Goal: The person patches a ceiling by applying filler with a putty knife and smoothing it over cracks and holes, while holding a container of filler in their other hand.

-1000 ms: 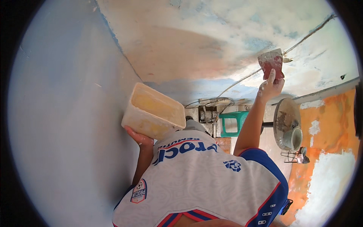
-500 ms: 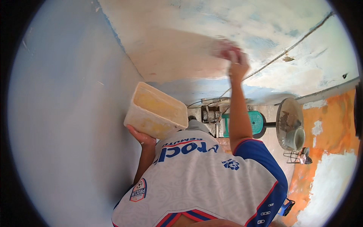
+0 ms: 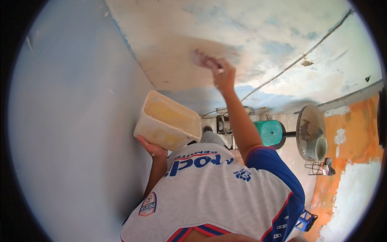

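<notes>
My left hand (image 3: 152,148) supports a rectangular cream plastic tub (image 3: 159,131) from below at its near left corner, fingers pressed to its underside. The tub is tilted, and its inside is smeared with yellowish and whitish residue. My right arm is stretched up, and my right hand (image 3: 225,76) is closed around a reddish, elongated tool (image 3: 206,60), blurred by motion, whose exact kind I cannot make out. That tool is at the patchy white, beige and blue wall (image 3: 169,52), over a beige area with a shadow behind it.
A plain bluish wall (image 3: 68,121) rises close on my left. To the right are a green plastic stool (image 3: 271,132) and a round table (image 3: 303,125) with a grey bucket (image 3: 318,147). A dark cable (image 3: 290,66) crosses the patchy wall. Farther right stands an orange, white-patched wall (image 3: 356,133).
My right hand has swept left and slightly down across the patchy wall with the reddish tool. My left hand and the tub have barely shifted.
</notes>
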### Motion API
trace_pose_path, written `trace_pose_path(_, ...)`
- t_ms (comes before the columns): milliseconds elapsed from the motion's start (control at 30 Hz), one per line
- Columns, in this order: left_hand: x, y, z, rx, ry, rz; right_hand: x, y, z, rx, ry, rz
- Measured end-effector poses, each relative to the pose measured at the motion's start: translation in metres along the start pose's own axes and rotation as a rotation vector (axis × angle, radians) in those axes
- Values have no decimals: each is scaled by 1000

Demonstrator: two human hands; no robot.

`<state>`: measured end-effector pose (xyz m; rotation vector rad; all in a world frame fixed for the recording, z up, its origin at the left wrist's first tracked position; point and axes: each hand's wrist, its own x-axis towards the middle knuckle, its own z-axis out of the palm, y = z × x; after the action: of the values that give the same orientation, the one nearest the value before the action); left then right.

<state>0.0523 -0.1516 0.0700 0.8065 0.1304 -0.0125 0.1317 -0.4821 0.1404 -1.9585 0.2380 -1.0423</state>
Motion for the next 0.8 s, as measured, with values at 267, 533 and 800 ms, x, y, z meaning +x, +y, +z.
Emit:
trace_pose_path(267,-3,-8,-10,-4,109,-6,65,50,-220,186,627,-8)
trace_pose_path(533,4,-3,22,61,43,42,-11,10,-32,117,-7,26)
trace_pose_path(800,-12,-1,42,96,92,113,63,45,-180,217,435,-52)
